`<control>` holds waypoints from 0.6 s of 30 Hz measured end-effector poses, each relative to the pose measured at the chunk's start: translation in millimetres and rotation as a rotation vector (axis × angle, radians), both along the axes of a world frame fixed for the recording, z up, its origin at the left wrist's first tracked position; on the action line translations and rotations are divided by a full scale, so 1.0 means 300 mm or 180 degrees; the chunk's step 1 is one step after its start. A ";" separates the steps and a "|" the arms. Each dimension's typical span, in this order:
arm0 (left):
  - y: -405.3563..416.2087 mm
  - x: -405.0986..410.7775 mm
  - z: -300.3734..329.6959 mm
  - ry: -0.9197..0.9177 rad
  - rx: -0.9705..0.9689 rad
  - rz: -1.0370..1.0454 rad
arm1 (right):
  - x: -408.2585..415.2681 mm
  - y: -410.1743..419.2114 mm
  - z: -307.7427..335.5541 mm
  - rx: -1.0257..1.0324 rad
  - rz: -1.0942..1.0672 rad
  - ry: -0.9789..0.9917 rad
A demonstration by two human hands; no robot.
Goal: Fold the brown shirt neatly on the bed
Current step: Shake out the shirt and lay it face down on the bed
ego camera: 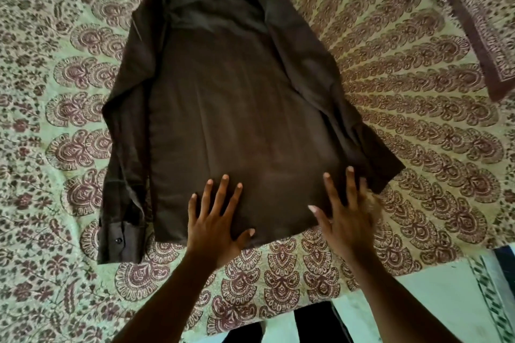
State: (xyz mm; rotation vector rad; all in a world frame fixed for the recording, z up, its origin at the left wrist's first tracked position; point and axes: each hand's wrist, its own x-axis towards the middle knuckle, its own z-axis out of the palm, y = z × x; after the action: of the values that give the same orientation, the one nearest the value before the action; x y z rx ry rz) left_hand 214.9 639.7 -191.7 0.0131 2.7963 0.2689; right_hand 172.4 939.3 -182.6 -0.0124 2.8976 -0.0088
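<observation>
Where it lies: dark brown long-sleeved cloth shirt [223, 108] spread back-up on the green bedspread with maroon paisley print [418, 108], collar at the far end, hem at the near edge
Left hand [214, 220]: flat on the shirt's hem left of its middle, fingers straight and spread, holding nothing
Right hand [345, 217]: flat on the shirt's near right corner, fingers spread wide, partly blurred
Sleeves: both lie along the shirt's sides; buttoned cuff [119, 242] at its near left
Beyond the shirt's right shoulder: patterned cloth with maroon border [479, 25]
</observation>
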 end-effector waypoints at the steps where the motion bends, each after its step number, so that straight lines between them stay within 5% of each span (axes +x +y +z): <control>1: 0.013 -0.012 0.008 -0.0014 -0.0011 0.0015 | -0.020 -0.016 0.012 -0.0023 0.0255 -0.0003; 18: 0.286 -0.179 0.063 0.0152 0.0405 -0.0080 | -0.041 0.234 0.051 -0.0305 -0.0193 0.0113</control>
State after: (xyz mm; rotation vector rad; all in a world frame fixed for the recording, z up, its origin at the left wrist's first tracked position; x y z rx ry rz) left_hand 161.1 725.4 -172.8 0.0858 2.8193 0.4452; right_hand 160.1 1009.6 -167.4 0.0587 2.9290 -0.1598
